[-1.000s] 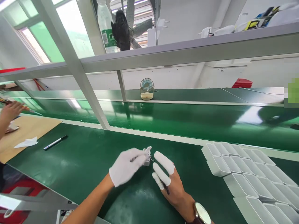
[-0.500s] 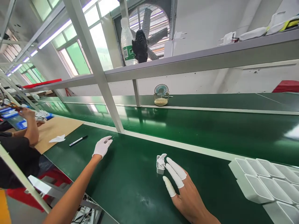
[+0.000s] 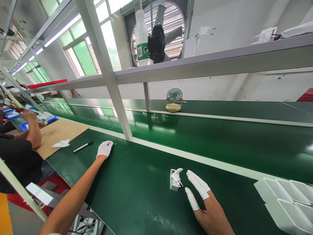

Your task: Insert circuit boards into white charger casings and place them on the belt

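My left hand (image 3: 105,149), in a white glove, is at the far side of the green bench (image 3: 137,182) with its fingers drawn together on the surface. Tiny thin metal bits (image 3: 114,144) show at its fingertips, too small to name. My right hand (image 3: 207,202) wears white finger cots on the thumb and two fingers. Its fingers are apart and hold nothing, just right of a small white open box (image 3: 174,186). White plastic pieces (image 3: 176,176) with thin prongs stick out of that box.
White bins (image 3: 288,209) stand at the right. A marker (image 3: 83,147), a crumpled white paper (image 3: 61,143) and brown cardboard (image 3: 67,129) lie left, beside a co-worker's arm (image 3: 33,125). A metal post (image 3: 107,71) rises behind my left hand; a small fan (image 3: 174,98) stands farther back.
My left hand has drawn its fingers together over the tiny metal bits. The view has turned a little left, shifting the box and bins rightward. My right hand stays open beside the box.
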{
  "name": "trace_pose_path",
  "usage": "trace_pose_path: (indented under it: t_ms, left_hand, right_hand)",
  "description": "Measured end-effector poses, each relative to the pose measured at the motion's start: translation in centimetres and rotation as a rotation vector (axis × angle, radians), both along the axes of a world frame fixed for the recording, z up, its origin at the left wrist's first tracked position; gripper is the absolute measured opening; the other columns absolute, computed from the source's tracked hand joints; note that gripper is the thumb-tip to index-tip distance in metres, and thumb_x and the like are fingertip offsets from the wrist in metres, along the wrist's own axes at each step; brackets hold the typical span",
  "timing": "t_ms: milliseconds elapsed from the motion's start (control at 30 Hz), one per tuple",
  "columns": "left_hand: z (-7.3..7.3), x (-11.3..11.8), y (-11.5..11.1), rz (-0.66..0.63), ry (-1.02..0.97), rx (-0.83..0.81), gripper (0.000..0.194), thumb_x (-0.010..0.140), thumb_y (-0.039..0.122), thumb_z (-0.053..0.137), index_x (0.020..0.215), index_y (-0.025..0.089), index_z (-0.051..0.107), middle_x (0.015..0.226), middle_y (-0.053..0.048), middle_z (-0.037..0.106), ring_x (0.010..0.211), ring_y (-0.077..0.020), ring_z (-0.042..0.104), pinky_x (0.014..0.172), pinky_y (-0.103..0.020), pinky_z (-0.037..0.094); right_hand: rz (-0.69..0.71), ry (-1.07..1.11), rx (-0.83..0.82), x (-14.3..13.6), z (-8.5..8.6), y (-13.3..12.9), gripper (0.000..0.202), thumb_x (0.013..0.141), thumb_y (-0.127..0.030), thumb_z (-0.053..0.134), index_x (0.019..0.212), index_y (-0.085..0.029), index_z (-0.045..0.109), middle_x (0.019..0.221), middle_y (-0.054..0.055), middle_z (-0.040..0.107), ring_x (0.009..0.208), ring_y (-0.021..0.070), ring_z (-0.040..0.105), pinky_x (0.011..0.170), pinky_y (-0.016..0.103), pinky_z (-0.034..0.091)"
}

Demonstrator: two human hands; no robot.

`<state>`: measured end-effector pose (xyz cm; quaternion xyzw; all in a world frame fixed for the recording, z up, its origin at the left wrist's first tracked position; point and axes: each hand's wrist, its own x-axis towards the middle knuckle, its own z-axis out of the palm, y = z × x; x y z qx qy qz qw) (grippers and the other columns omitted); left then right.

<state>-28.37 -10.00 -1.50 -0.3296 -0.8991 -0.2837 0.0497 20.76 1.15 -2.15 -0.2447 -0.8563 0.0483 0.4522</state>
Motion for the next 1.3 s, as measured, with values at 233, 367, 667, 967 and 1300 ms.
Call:
trace_pose_path:
  t_ms: [233, 367, 667, 967, 1300]
  left_hand:
    - [-0.6, 0.3, -1.8, 0.025, 0.13, -0.046, 0.035, 0.077, 0.018, 0.054, 0.104, 0.018, 0.077, 0.109, -0.01, 0.072, 0.104, -0.0296, 0.064, 0.099, -0.039, 0.051]
    - [-1.3, 1.0, -2.0, -0.006, 0.164, -0.065, 0.04, 0.075, 0.012, 0.05, 0.102, 0.018, 0.079, 0.107, -0.01, 0.072, 0.103, -0.0296, 0.064, 0.097, -0.038, 0.052]
    - [-0.2, 2.2, -1.5, -0.012, 0.2, -0.015, 0.036, 0.08, 0.013, 0.049, 0.101, 0.018, 0.078, 0.105, -0.01, 0.071, 0.103, -0.0279, 0.063, 0.099, -0.038, 0.051]
    - [0.5, 14.7, 0.1, -0.516, 0.013, 0.105, 0.039, 0.085, 0.033, 0.063, 0.123, 0.023, 0.064, 0.111, -0.007, 0.066, 0.088, -0.019, 0.065, 0.087, -0.036, 0.057]
    - [1.0, 28.7, 6.3, -1.09, -0.605, -0.017, 0.078, 0.068, 0.026, 0.081, 0.14, 0.026, 0.052, 0.129, -0.008, 0.065, 0.111, -0.0267, 0.066, 0.098, -0.043, 0.055]
  right_hand:
    - [0.031, 0.023, -0.022, 0.1, -0.3, 0.2, 0.046, 0.103, -0.036, 0.045, 0.147, -0.025, 0.046, 0.13, 0.01, 0.066, 0.119, 0.0288, 0.065, 0.091, 0.043, 0.063]
    - [0.014, -0.003, -0.002, 0.0, -0.6, 0.2, 0.046, 0.103, -0.037, 0.043, 0.147, -0.025, 0.045, 0.128, 0.01, 0.067, 0.116, 0.0282, 0.067, 0.086, 0.041, 0.065]
    - [0.023, 0.027, -0.01, -0.2, -1.0, 0.6, 0.047, 0.103, -0.036, 0.04, 0.15, -0.025, 0.041, 0.109, 0.011, 0.071, 0.09, 0.0281, 0.073, 0.078, 0.044, 0.066]
    - [0.118, -0.114, -0.199, 0.1, -1.3, -0.1, 0.057, 0.099, -0.02, 0.045, 0.154, -0.021, 0.029, 0.132, 0.014, 0.063, 0.118, 0.0301, 0.065, 0.099, 0.05, 0.058]
    - [0.182, -0.132, -0.425, 0.7, -1.4, -0.5, 0.061, 0.096, -0.014, 0.043, 0.155, -0.02, 0.028, 0.145, 0.015, 0.053, 0.136, 0.0275, 0.051, 0.112, 0.051, 0.047]
